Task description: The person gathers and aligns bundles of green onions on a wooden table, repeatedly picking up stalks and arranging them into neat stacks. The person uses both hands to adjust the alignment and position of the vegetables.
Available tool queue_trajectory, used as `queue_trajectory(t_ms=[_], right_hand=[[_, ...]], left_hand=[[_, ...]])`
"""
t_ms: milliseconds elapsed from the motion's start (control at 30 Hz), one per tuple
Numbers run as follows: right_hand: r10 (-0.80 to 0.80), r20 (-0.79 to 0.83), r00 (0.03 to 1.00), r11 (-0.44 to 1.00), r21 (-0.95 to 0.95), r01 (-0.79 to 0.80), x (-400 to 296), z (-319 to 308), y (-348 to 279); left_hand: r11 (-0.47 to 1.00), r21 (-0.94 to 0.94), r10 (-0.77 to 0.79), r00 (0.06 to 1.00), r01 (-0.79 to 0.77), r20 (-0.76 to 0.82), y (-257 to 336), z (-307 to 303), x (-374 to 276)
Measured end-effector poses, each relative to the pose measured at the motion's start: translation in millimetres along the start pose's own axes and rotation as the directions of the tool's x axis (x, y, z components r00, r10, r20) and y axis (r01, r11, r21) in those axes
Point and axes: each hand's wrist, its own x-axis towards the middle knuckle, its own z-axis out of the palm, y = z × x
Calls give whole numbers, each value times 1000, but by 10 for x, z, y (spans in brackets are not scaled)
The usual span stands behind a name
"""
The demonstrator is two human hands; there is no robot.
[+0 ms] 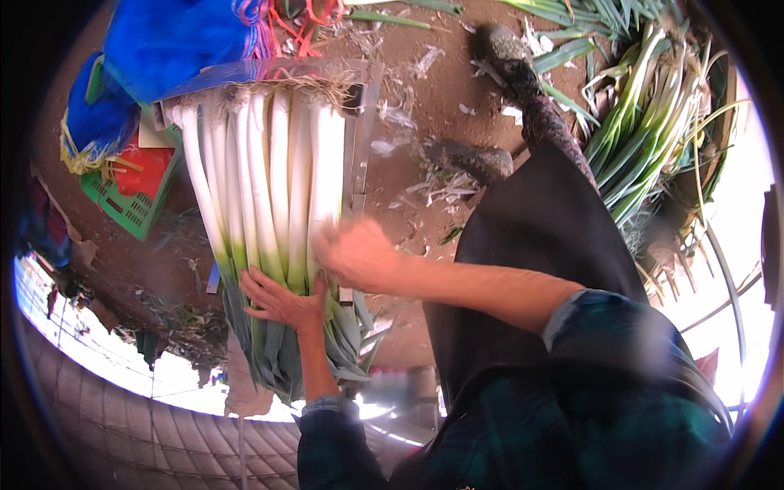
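Several leeks [269, 184] lie side by side, roots at the top and green leaves towards me, against a metal frame [361, 147]. Their white shafts turn green near my left hand [288, 300], which lies flat across them with fingers and thumb spread. My right hand [355, 251], blurred and curled, is at the right edge of the row beside the shafts. Whether it grips anything is hidden. Dry roots [324, 89] hang over the frame's upper edge.
Blue mesh [177, 43] and pink-red strings [263, 24] lie at the upper left, above a green plastic crate [131, 208] with red material. More leeks [643, 122] are piled at the right. Leaf scraps [429, 61] litter the soil. A dark apron [527, 226] covers my lap.
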Motion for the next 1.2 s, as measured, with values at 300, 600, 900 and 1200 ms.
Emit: queue_trajectory(t_ms=[300,600,900,1200], right_hand=[[-375,-217,901,763,-624,167,1306,-599,468],[-326,-162,931,769,-619,161,1342,-495,516],[-335,-175,926,758,-633,154,1410,-424,617],[-467,-164,869,841,-388,378,1407,-1070,375]], left_hand=[[998,-67,-11,996,5,-90,112,-112,40],[985,-159,-77,994,64,-72,135,-188,47],[960,-259,-122,991,103,-60,123,-171,45],[992,-119,-62,995,52,-79,68,-183,16]])
